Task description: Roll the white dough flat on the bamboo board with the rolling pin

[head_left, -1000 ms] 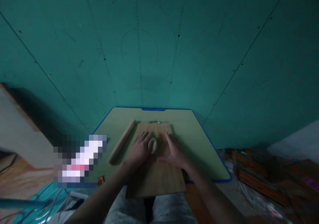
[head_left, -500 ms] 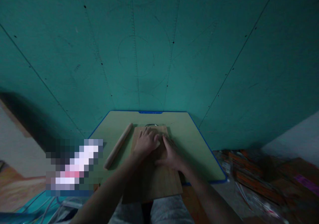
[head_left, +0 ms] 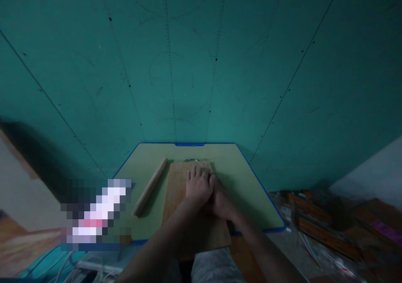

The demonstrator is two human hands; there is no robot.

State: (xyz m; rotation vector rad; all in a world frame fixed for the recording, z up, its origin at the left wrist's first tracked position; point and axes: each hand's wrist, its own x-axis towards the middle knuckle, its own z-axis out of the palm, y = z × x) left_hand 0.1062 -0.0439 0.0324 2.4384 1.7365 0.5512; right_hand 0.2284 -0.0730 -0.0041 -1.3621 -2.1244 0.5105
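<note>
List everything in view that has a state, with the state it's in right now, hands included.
Board: flat on the table, near end jutting past the edge.
Ring: at the board's far end, partly visible.
Rolling pin: lying slanted left of the board, untouched.
Left hand: palm down over the board, against the right hand; underside hidden.
Right hand: over the board, partly covered.
Pixelated item: state unreadable.

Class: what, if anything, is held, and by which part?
It cannot be told: the left hand and right hand meet over the board, hiding anything between them.
</note>
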